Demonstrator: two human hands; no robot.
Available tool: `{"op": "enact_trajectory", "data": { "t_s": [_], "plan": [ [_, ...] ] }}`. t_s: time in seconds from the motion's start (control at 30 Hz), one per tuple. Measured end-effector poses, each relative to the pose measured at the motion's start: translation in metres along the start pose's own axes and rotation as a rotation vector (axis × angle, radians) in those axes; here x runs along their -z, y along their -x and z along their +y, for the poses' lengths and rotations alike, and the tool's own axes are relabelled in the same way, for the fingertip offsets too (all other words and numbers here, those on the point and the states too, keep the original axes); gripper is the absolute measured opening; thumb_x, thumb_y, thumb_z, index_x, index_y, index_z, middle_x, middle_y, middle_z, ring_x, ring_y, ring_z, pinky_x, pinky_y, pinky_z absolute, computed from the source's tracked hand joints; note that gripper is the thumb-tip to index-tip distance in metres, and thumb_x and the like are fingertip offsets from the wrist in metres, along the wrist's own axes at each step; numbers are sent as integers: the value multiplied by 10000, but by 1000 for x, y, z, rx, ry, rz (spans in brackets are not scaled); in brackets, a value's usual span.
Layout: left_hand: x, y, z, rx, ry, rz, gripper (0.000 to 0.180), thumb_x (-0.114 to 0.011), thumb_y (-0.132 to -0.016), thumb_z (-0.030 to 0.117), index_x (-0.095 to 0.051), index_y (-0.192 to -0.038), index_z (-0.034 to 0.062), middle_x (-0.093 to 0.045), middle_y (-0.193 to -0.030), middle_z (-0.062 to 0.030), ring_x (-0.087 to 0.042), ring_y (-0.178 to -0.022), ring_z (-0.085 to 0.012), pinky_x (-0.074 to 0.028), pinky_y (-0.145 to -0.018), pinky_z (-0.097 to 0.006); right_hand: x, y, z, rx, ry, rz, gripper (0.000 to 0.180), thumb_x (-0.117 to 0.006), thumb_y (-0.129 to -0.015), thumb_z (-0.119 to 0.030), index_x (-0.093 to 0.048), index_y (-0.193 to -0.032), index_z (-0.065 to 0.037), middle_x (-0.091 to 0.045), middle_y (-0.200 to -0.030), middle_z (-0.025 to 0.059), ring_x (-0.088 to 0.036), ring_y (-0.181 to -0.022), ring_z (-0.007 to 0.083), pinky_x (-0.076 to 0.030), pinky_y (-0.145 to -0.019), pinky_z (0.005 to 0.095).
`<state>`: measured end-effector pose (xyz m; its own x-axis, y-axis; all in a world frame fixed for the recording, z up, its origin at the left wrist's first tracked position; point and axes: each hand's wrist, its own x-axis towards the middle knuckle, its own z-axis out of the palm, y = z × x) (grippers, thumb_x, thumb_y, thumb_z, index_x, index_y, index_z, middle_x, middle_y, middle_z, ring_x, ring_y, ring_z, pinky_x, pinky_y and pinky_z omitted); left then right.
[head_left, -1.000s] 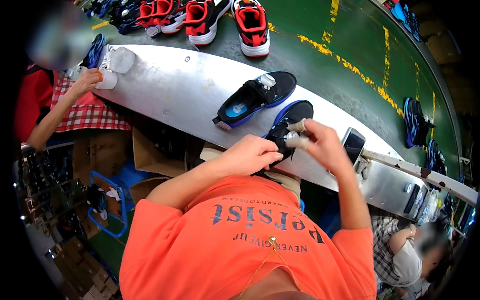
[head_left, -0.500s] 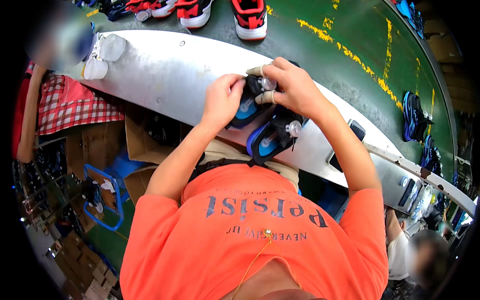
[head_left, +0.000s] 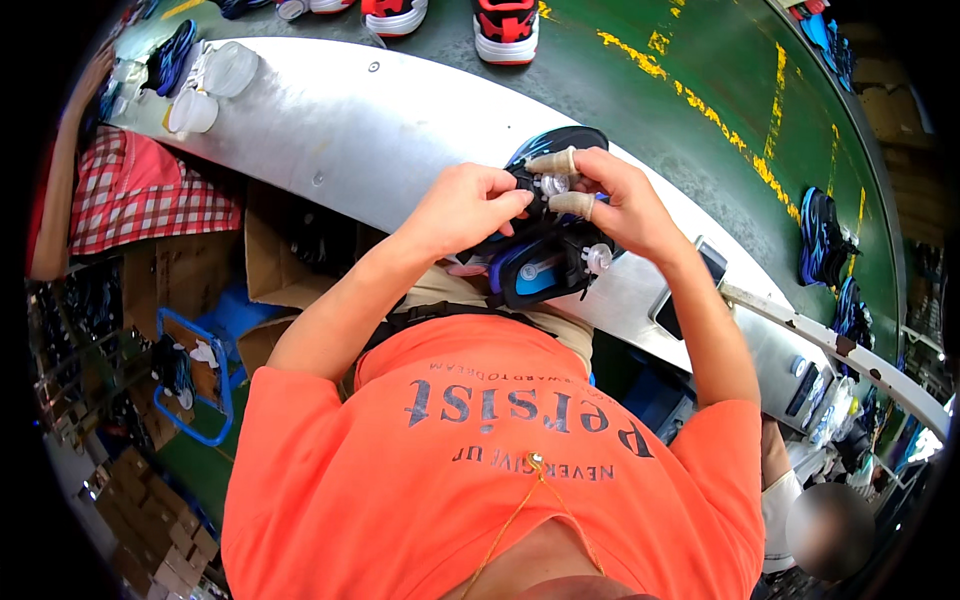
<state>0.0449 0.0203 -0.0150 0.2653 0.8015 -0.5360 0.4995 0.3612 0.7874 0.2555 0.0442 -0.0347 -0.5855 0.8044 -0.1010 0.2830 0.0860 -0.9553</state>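
Observation:
A dark sneaker (head_left: 562, 142) with light blue streaks rests on the metal bench between my hands, its toe pointing away from me. My right hand (head_left: 632, 208), in beige finger covers, closes thumb and finger around a clear round plastic piece (head_left: 554, 184) at the shoe's lacing. My left hand (head_left: 462, 210) is pinched at the left side of the shoe; whatever lies between its fingertips is too small to make out. Nearer to me sits a second dark sneaker (head_left: 530, 277) with a blue insole, a similar clear piece (head_left: 597, 259) on its laces.
The silver bench (head_left: 350, 130) curves along a green surface (head_left: 690, 150) carrying red-and-black sneakers (head_left: 505, 35) and blue-black ones (head_left: 820, 240). Clear plastic cups (head_left: 228, 70) stand at left, near a co-worker's arm (head_left: 62, 180). A phone-like dark device (head_left: 668, 315) lies at right; cardboard boxes (head_left: 275, 255) stand below.
The far sneaker has turned or tilted, so its toe shows beyond my fingers and its insole is hidden. My left hand has shifted right and nearer to me; my right hand has also come slightly nearer.

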Motion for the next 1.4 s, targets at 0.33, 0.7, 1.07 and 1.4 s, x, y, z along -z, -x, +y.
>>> {"op": "enact_trajectory", "data": {
  "t_s": [0.33, 0.7, 1.07, 1.4],
  "plan": [
    [-16, 12, 4, 4, 44, 31, 217, -620, -869, 189, -678, -885, -20, -650, -717, -33, -620, -635, -98, -474, -595, -247, -5, 14, -2, 87, 157, 120, 325, -716, -785, -147, -650, -1097, -82, -633, -855, 76, -573, -724, 175, -472, -660, 293],
    [-36, 18, 9, 63, 113, 82, 218, -616, -891, 189, -678, -932, -17, -683, -825, -31, -602, -667, -77, -431, -581, -216, -22, 19, 7, -67, 511, 325, 346, -691, -805, -285, -654, -1102, -110, -643, -873, 103, -573, -675, 182, -468, -611, 304],
    [-20, -21, 38, -602, -474, 6, 167, -701, -794, 178, -658, -891, 49, -578, -826, -60, -530, -692, -146, -430, -635, -262, -16, 108, -2, -152, 147, 297, 264, -686, -758, -122, -710, -1020, -138, -490, -776, 56, -507, -808, 197, -446, -750, 293],
    [-66, 47, 27, -239, -202, -259, 166, -642, -873, 150, -622, -897, -13, -600, -758, -73, -571, -665, -138, -450, -593, -274, -30, 121, 12, -89, 192, 458, 244, -695, -789, -176, -690, -1026, -117, -582, -867, 54, -544, -800, 190, -460, -717, 285]
  ]
}}
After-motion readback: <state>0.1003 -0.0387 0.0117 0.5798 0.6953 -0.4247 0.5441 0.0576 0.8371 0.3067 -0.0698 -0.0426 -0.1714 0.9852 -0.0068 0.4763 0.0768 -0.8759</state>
